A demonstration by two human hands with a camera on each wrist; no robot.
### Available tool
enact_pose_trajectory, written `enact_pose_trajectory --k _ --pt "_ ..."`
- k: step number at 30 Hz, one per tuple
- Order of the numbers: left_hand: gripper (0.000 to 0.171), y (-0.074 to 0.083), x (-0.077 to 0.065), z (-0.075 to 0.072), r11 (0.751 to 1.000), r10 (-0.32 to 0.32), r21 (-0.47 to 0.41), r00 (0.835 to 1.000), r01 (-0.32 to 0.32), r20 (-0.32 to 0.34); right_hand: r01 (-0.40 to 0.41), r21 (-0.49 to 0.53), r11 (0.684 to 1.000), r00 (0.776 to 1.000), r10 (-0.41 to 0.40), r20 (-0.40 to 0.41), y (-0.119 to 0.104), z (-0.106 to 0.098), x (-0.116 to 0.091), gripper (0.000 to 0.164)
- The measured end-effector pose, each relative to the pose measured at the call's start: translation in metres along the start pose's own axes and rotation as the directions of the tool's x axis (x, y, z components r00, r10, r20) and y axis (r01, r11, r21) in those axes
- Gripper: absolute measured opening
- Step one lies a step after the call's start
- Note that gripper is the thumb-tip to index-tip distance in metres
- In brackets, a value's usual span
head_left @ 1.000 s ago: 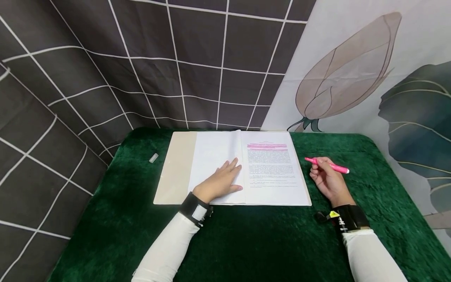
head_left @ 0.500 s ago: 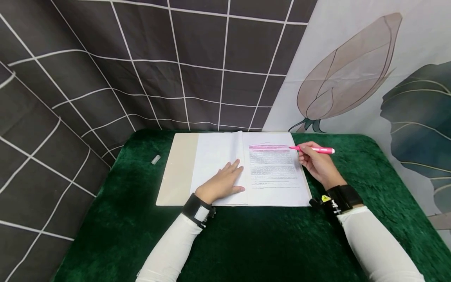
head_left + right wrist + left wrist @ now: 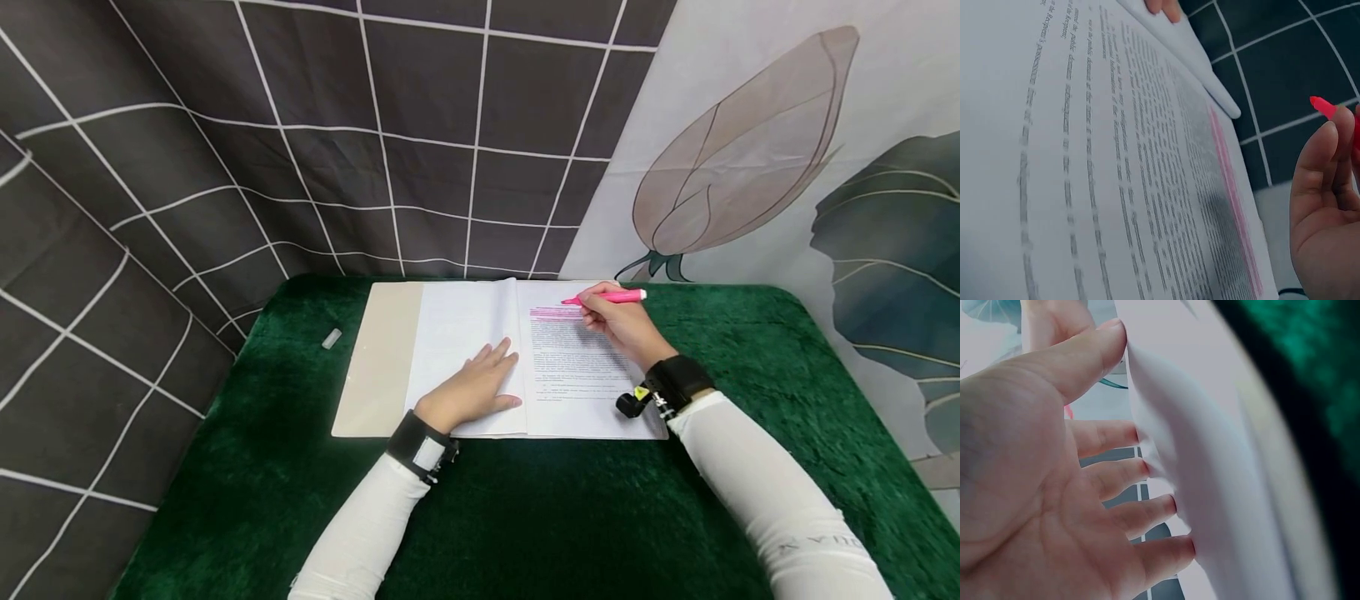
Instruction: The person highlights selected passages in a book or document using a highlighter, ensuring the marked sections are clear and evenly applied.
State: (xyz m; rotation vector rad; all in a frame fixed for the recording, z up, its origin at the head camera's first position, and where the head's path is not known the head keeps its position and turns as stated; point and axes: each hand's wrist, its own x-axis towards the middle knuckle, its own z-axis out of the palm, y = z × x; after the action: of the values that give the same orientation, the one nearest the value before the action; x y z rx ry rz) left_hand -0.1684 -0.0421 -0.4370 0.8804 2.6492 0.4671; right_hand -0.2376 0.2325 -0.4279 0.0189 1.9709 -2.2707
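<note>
**Pressed flat at centre, pinched aloft at right of centre**

Noted across the upper frame: a dark gridded backdrop (image 3: pixel 337 158) and, at upper right, a pale leaf-print sheet (image 3: pixel 750 158). Below, found a green-covered table (image 3: pixel 592 517). At centre, on the table, an open folder (image 3: pixel 377 358), probably laid square to the person for straight reading. Inside, right of the fold, a printed page (image 3: pixel 576 367) with pink-marked lines (image 3: pixel 553 314) near the top; left of the fold, a blank-looking sheet (image 3: pixel 450 333).

On the blank-looking sheet, a left-hand grip (image 3: pixel 471 387) with spread, nearly straight fingers. Seen in the left wrist view: fingertips (image 3: pixel 1163 505) against the paper, nothing in hold. Judged a weight against lifting or sliding.

Over the printed page's upper part, a right-hand grip (image 3: pixel 618 329) closed to a pinch round a pink highlighter (image 3: pixel 621 297). Held in a writing pose, presumably for fine tip control; apparently apart from the paper in the right wrist view.

At left of frame, well apart from both hands, a small pale piece (image 3: pixel 332 339), possibly a cap.

As to edges: little margin beyond the folder's top, close by the backdrop. More room at right and lower centre, over green cloth. To watch: a black wrist camera (image 3: pixel 633 404) over the page's lower right, perhaps liable to brush it.
</note>
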Motion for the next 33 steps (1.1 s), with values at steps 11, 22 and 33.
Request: enact_pose_trajectory --k 11,22,33 --pt "0.075 0.000 0.003 -0.002 1.000 -0.002 0.017 1.000 0.002 0.010 -0.044 -0.128 0.991 0.998 0.039 -0.039 0.020 0.023 0.018 0.019" --pt "0.074 -0.003 0.004 -0.001 1.000 0.007 0.019 1.000 -0.008 0.014 -0.083 -0.231 0.969 0.996 0.073 -0.048 0.031 0.035 0.026 0.019" --pt "0.074 -0.003 0.003 -0.002 1.000 0.011 0.003 1.000 -0.011 0.019 -0.099 -0.386 0.917 0.995 0.079 -0.067 0.038 0.038 0.026 0.021"
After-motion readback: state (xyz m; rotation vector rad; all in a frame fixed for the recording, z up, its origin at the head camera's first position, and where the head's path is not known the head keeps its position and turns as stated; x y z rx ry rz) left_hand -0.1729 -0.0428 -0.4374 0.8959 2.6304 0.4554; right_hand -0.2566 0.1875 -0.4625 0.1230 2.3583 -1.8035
